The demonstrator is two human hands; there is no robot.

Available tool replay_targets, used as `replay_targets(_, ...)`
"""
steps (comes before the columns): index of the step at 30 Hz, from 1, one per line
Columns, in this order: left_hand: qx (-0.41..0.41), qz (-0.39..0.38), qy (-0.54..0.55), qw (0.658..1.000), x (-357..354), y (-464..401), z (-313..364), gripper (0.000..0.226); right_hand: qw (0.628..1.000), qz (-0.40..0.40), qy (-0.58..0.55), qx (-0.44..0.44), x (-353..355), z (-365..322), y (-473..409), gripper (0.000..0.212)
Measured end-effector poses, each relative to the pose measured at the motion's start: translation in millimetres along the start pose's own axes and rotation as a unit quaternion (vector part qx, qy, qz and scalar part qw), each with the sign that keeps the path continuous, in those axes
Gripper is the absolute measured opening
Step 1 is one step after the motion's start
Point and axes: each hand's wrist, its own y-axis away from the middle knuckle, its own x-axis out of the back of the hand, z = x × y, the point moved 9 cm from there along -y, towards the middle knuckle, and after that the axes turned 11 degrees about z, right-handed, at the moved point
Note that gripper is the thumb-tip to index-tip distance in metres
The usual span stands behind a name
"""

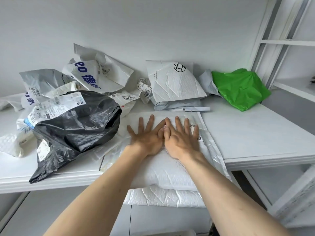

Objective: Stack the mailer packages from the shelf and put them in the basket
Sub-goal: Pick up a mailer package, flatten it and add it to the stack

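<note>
On the shelf (255, 133), left hand (146, 138) and right hand (180, 138) press flat, fingers spread, on the white mailer stack (170, 169); stacking is underway, and next likely comes adding the black mailer (76, 128).

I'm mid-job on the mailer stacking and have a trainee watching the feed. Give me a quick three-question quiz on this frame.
1. True or false: both hands lie flat, fingers spread, on the white padded mailer at the shelf's front edge.
2. Which package lies furthest right on the shelf? A) black plastic bag B) green bag C) white mailer with a round logo
3. Fill in: the mailer under the hands rests on another white ______ mailer.

Key
1. True: left hand and right hand press down side by side, index fingers touching.
2. B
3. padded
</note>
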Motion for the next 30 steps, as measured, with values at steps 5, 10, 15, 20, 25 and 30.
replay_targets(5,-0.001,0.007,-0.01,1.0,-5,1,-2,0.049,1.0,0.011,0.021,0.008,-5,-2,1,0.053)
replay_targets(10,-0.001,0.004,-0.01,1.0,-10,3,-3,0.049,1.0,0.002,0.03,0.006,-6,-2,2,0.053)
replay_targets(15,0.001,-0.003,-0.006,1.0,-12,3,-4,0.049,0.999,-0.013,0.032,0.006,-8,-1,3,0.053)
replay_targets(20,-0.001,-0.01,-0.014,1.0,-15,3,-5,0.049,0.999,-0.026,0.034,0.002,-12,0,2,0.053)
replay_targets(25,0.0,-0.014,-0.016,1.0,-17,1,-5,0.049,0.999,-0.037,0.037,0.001,-15,1,2,0.054)
replay_targets(30,0.0,-0.019,-0.021,1.0,-17,2,-6,0.05,0.998,-0.044,0.044,0.0,-17,1,1,0.054)
